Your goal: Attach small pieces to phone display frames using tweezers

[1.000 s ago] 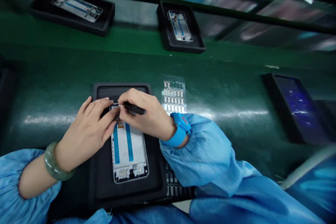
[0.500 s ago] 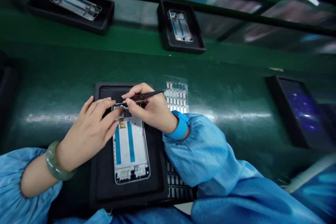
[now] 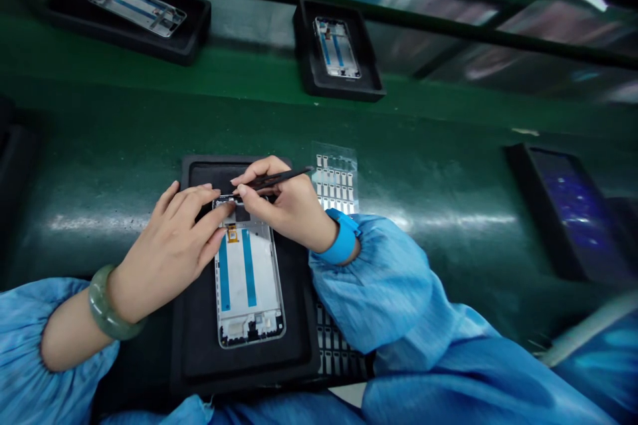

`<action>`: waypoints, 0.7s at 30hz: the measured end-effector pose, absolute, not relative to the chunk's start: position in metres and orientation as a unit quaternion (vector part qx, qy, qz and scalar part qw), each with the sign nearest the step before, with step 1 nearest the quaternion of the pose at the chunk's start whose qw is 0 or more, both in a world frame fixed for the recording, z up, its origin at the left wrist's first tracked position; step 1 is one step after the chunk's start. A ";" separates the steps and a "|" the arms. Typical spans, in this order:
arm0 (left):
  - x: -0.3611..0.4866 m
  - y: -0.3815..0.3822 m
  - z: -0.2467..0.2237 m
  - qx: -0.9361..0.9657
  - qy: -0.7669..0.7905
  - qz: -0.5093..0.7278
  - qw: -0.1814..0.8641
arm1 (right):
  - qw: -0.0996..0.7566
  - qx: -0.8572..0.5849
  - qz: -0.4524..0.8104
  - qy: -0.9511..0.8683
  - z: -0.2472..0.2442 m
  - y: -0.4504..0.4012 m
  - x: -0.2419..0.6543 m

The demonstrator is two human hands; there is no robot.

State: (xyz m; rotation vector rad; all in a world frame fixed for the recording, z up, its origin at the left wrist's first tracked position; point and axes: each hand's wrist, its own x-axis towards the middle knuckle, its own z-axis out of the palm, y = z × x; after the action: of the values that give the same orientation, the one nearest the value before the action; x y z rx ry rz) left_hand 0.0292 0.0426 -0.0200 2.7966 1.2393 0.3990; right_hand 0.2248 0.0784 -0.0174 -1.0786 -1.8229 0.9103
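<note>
A phone frame with two blue strips and a small orange flex cable lies in a black foam tray in front of me. My left hand rests over its upper left corner, fingers stretched out and fingertips on the frame's top end. Black tweezers are pinched in my right hand, their tip down at the frame's top edge. Fingers partly hide that top end, so what the tip touches cannot be made out.
A clear sheet of small grey stickers lies right of the tray; another such sheet shows beneath my sleeve. Farther back, two black trays hold similar phone frames. At right stands a dark tray with a bluish shiny panel.
The two trays at the back have shifted slightly left. My hands, the tweezers and the phone frame in front of me are almost unmoved.
</note>
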 end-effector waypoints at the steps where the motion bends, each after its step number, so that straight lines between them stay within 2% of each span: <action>1: 0.029 0.043 -0.020 0.906 0.401 0.131 0.028 | 0.408 -0.426 0.360 -0.723 -0.018 0.078 0.225; 21: 0.029 0.043 -0.022 0.907 0.399 0.131 0.029 | 0.401 -0.414 0.275 -0.770 -0.021 0.077 0.225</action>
State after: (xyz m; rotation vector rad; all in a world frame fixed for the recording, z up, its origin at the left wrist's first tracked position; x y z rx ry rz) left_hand 0.0287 0.0430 -0.0219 2.7983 1.2315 0.4028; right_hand 0.2251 0.0768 -0.0211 -1.0460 -1.9464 0.6946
